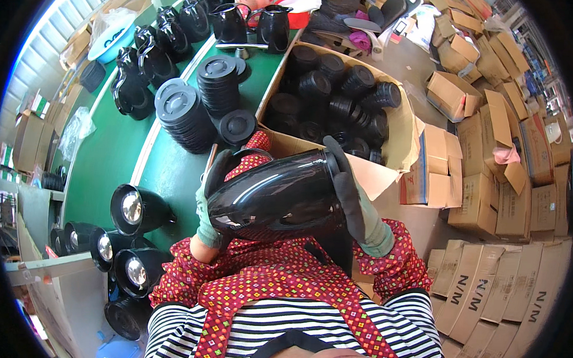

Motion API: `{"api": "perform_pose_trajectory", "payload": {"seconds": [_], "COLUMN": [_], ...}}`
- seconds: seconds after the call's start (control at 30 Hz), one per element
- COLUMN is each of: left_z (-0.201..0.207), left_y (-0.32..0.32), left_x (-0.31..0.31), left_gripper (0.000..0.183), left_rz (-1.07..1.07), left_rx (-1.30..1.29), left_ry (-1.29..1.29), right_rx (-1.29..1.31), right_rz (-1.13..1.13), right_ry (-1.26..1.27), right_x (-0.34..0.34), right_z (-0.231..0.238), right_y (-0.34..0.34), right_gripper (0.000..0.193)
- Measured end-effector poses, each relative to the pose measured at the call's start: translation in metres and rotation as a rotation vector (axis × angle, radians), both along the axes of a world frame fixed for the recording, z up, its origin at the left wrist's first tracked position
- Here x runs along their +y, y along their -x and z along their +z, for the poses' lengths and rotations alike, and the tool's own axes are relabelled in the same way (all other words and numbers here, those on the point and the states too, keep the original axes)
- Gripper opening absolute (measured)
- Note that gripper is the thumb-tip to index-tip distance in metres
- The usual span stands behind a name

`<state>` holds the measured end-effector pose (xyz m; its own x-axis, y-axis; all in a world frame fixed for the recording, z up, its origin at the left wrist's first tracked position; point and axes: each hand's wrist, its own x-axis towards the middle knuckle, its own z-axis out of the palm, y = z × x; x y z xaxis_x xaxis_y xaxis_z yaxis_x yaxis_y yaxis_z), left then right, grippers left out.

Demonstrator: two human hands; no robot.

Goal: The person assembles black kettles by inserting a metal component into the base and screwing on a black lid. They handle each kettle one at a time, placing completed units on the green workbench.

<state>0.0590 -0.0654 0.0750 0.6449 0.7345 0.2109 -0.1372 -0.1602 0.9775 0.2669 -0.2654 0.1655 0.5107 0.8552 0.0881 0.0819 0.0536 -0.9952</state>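
A glossy black jug (276, 194) lies sideways in front of my chest, held between my two hands. My left hand (211, 198), in a grey-green glove with dark fingers, grips its left end beside the curved handle. Against the right end, my right hand (356, 203) presses with its gloved palm and long fingers, the tips above the rim. Just beyond the jug, a single black round lid (238, 127) rests on the green table near two stacks of ribbed black lids, a front stack (184, 115) and a rear stack (218, 88).
An open carton (394, 161) of black round parts stands beyond my right hand. Black jugs with silvery insides (140, 210) lie at the left; finished-looking jugs (171, 39) stand along the green table (104, 154). Cardboard boxes (478, 204) crowd the right side.
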Motion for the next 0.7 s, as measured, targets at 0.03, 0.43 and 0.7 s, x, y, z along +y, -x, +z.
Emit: {"api": "perform_pose_trajectory", "payload": {"seconds": [0.03,0.43,0.7], "left_z": [-0.001,-0.062,-0.036], "left_y": [0.001,0.002,-0.004], "left_x": [0.002,0.006,0.008], "left_gripper": [0.077,0.063,0.082], "left_rz": [0.011,-0.737,-0.741], "left_rx": [0.026,-0.079,-0.096], "left_ry": [-0.150,0.896,0.820], "right_rx": [-0.069,-0.794,-0.850], "right_rz": [-0.033,0.230,0.330], "right_ry": [-0.031,-0.277,-0.390], "right_x": [0.000,-0.005,0.006], "right_z": [-0.003,0.021,0.012], "right_y": [0.001,0.000,-0.021], "right_gripper": [0.073,0.114,0.120]}}
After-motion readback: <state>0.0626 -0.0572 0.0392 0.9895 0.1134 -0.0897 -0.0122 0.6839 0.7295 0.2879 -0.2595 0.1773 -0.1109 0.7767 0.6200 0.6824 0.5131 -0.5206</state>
